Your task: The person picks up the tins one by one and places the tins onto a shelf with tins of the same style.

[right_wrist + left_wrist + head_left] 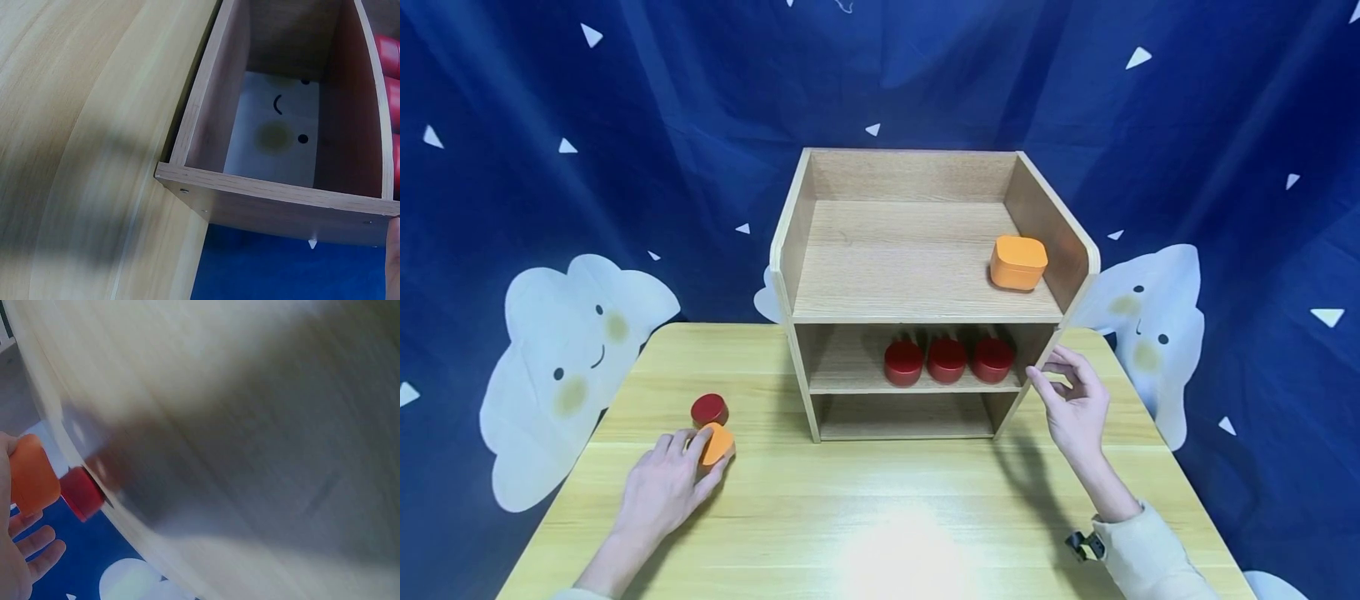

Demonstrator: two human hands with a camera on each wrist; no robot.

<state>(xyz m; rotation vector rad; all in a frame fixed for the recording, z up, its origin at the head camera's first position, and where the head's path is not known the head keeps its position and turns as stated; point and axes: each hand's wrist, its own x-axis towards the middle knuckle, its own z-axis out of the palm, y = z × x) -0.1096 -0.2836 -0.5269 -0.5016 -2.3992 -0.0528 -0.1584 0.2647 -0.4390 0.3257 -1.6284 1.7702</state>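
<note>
My left hand [658, 487] grips an orange rounded box [718, 444] at the left of the table, thumb on one side and fingers on the other. Just behind that box is a round red tin [709, 410], partly overlapped by it in the left wrist view. My right hand [1078, 404] is at the right side panel of a wooden shelf [925, 321], with thumb at the front edge and curled fingers along the outer face. The right wrist view shows only a fingertip [393, 250] beside the panel's edge.
Three red tins [947, 360] stand in a row on the shelf's middle level. Another orange box [1018, 263] sits at the right of the top level. A blue curtain [715, 100] with clouds hangs behind the wooden table [775, 517].
</note>
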